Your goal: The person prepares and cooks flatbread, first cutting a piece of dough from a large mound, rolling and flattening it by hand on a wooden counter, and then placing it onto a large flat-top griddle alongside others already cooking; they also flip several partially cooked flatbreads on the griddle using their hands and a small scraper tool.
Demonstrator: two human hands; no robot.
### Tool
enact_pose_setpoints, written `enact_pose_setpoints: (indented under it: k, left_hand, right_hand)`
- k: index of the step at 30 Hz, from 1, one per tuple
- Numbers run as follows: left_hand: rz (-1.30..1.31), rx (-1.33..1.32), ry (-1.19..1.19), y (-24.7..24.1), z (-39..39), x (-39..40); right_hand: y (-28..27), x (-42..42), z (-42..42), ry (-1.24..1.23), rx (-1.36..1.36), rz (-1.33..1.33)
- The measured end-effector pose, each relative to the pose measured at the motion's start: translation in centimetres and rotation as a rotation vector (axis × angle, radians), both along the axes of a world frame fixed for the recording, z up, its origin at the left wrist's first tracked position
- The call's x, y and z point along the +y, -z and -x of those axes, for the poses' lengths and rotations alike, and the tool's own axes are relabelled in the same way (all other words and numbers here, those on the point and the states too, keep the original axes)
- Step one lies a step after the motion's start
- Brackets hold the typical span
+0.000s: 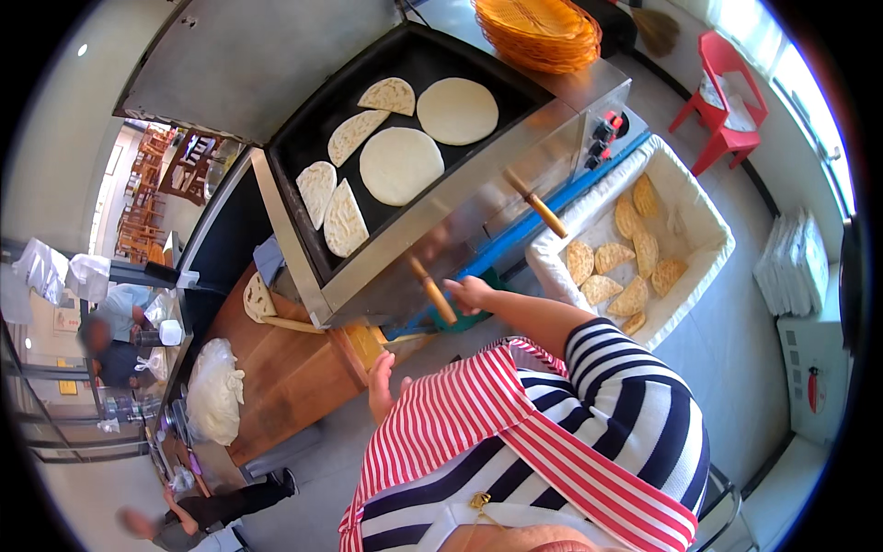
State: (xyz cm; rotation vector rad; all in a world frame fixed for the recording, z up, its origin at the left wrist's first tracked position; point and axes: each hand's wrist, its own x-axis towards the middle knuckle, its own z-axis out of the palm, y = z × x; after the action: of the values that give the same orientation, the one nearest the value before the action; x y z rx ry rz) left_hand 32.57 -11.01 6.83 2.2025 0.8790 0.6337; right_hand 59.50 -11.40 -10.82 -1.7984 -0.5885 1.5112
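Observation:
My right hand [470,295] reaches out just beside a wooden handle [433,291] on the front of the griddle, apart from it. Its fingers are loosely curled, and I see nothing in them. Near the wooden table's corner, my left hand [381,386] is raised with nothing visible in it, partly hidden by the striped apron [441,421]. On the black griddle plate [469,62] lie a round flatbread [401,166] and another round flatbread [457,111]. Several half-moon flatbreads [346,219] lie along its left and far side. The metal lid [248,62] stands raised.
A cloth-lined bin [697,276] at right holds several browned half-moon breads [628,297]. Orange baskets [538,27] are stacked beyond the griddle. A second wooden handle [534,203] juts forward. The wooden table [296,386] bears a plastic bag [215,393]. Another person [207,510] stands at lower left.

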Motion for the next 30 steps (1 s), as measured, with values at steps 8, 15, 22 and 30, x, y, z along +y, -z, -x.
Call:
enact_pose_setpoints:
  k: [8, 15, 22, 30]
  left_hand:
    - [0.023, 0.015, -0.161, 0.7, -2.3, -0.6]
    - [0.006, 0.083, -0.105, -0.7, -5.0, 0.0]
    - [0.005, 0.044, -0.193, -0.4, -0.7, 0.1]
    - [0.076, -0.049, -0.247, 1.5, 7.6, 1.2]
  right_hand:
    - [11.7, -19.0, -18.7, 1.044, 0.181, 0.128]
    - [8.0, -16.8, -29.8, 1.346, 0.031, -0.105]
    - [18.7, -23.5, -20.5, 0.794, -0.555, 0.039]
    - [9.2, -8.1, -3.0, 0.166, -0.672, -0.073]
